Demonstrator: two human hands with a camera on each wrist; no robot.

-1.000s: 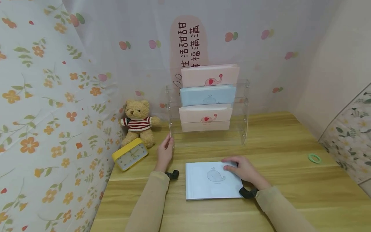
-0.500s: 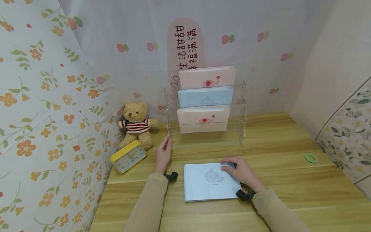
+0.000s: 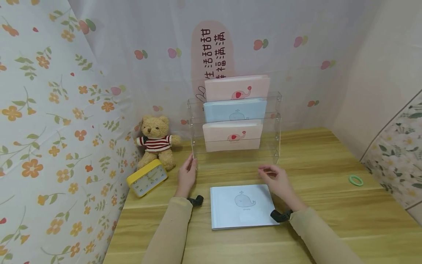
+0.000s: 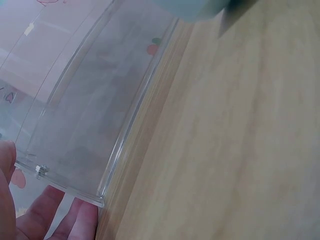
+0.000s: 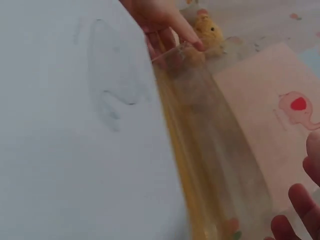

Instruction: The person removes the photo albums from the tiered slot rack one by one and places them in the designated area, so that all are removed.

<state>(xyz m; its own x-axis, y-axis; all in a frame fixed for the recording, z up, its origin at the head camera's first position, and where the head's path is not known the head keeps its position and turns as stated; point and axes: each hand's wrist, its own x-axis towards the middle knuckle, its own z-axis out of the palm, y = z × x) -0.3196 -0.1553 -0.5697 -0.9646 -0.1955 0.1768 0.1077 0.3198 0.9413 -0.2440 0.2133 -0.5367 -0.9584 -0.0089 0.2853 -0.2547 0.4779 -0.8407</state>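
Observation:
My left hand (image 3: pixel 187 176) holds the lower left edge of a clear acrylic rack (image 3: pixel 235 158). In the left wrist view, its thumb and fingers lie on either side of the rack's side panel (image 4: pixel 75 192). A pale blue booklet (image 3: pixel 227 205) with a whale drawing lies flat on the table in front of the rack. Above the booklet's far right corner is my right hand (image 3: pixel 278 183), its fingers loosely bent and apart from the booklet. The right wrist view shows those fingers (image 5: pixel 302 202) spread, with nothing between them.
Upright in the rack's tiers stand a pink folder (image 3: pixel 224 90), a blue folder (image 3: pixel 219 112) and another pink folder (image 3: pixel 215 137). A teddy bear (image 3: pixel 156 143) and a yellow clock (image 3: pixel 148 178) are at left. A green ring (image 3: pixel 356 180) lies on the table (image 3: pixel 329 220) at right.
My right hand has let go of the booklet's far right corner and risen slightly away toward the rack. The booklet and my left hand stay in place.

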